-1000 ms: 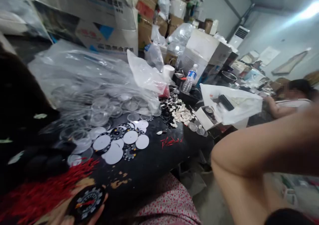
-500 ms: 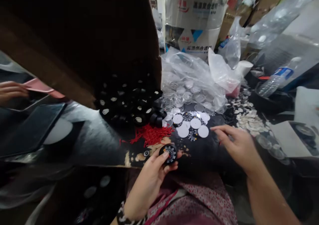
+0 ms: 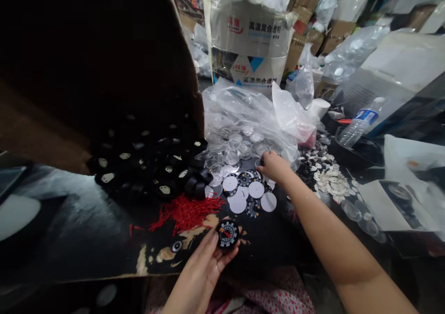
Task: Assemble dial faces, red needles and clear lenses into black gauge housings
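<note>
In my left hand (image 3: 208, 258) I hold a small round dial gauge (image 3: 227, 234), its black face up with white markings and a red pointer. Fingers and thumb close round its rim, above the front of the dark table. My right hand (image 3: 276, 168) has its fingers drawn together at the near edge of a heap of clear plastic discs (image 3: 234, 142). What lies between those fingertips is hidden. Just in front of that hand are white round cards (image 3: 237, 201) and black printed dial faces (image 3: 253, 208). A pile of red pointers (image 3: 189, 212) lies left of them.
A large cardboard box (image 3: 52, 142) on its side spills black round housings (image 3: 167, 170) at the left. Small pale metal-looking parts (image 3: 332, 179) lie at the right, near a plastic bottle (image 3: 359, 121) and an open white box (image 3: 385, 202). A small ring (image 3: 176, 246) sits near the front edge.
My right hand has moved forward and left, from beside the white cards to the clear discs. My left hand still holds the gauge, now tilted more squarely towards me. The camera view has shifted.
</note>
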The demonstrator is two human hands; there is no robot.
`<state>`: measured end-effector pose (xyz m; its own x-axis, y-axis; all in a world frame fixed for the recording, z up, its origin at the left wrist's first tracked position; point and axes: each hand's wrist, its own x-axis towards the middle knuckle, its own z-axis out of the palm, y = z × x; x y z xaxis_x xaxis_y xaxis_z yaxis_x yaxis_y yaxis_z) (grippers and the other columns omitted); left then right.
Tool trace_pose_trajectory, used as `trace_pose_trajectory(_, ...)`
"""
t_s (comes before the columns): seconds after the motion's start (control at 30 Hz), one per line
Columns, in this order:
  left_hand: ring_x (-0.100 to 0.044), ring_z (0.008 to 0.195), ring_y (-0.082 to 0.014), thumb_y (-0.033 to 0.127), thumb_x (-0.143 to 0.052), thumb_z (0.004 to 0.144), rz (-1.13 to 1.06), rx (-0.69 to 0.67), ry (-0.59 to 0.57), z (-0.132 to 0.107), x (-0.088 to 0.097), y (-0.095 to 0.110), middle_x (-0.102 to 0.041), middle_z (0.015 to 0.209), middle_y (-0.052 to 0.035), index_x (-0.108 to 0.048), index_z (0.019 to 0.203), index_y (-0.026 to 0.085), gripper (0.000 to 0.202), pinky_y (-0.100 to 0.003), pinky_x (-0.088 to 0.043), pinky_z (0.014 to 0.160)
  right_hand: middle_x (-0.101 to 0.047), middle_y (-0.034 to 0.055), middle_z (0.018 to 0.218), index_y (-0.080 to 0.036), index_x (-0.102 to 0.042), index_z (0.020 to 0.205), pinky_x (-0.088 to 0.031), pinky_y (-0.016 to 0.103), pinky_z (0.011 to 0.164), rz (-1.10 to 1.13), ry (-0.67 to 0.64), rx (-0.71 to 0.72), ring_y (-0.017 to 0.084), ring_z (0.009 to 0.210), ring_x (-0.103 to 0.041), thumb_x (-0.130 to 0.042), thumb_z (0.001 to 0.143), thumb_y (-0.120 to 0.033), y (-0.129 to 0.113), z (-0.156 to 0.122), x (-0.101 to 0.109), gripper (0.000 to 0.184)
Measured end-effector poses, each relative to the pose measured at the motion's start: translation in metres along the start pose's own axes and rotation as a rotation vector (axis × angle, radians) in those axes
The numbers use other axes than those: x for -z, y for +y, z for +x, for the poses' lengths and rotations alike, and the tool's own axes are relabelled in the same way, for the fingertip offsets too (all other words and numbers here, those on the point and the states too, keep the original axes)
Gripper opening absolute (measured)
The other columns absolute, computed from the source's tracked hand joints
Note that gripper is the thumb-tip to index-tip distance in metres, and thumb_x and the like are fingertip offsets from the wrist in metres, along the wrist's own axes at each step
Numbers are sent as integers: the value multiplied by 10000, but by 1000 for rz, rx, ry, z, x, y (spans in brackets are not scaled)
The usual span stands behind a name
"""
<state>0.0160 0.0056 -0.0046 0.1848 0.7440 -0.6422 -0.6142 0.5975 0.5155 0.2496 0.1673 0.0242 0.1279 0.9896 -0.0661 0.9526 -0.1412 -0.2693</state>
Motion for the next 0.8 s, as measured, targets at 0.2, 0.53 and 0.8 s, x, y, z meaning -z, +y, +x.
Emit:
trace_pose_trajectory(0.2, -684, 1043, -256, 318, -674, 850, -42, 1, -105, 2, 1, 3, -741, 1082, -123, -724, 1020, 151, 243, -374, -563, 905, -656, 110, 965, -89, -557, 1186, -478, 312, 794, 156, 6, 48, 195, 849, -630, -548, 876, -172, 2, -26, 16, 321)
trace_pose_trajectory(0.53, -599, 1187, -249, 354, -691, 827, 184, -182, -168, 2, -1, -2, -631, 1317, -41, -690, 1156, 272, 339, -331, -552, 918, -522, 79, 1182, -262, -659, 1165, -483, 334, 898, 603, -43, 435, 170, 997, -593, -510, 931, -195, -62, -159, -24, 286)
trace_pose_trajectory(0.8, -644, 1120, -257, 289, -701, 805, 511, -352, -161, -10, 5, -8, -710, 1189, -45, -706, 1155, 254, 351, -332, -468, 1012, -512, 2, 596, -210, -480, 666, -334, 290, 624, 324, 89, 351, 154, 588, -484, -275, 1015, -353, -76, -152, -32, 430)
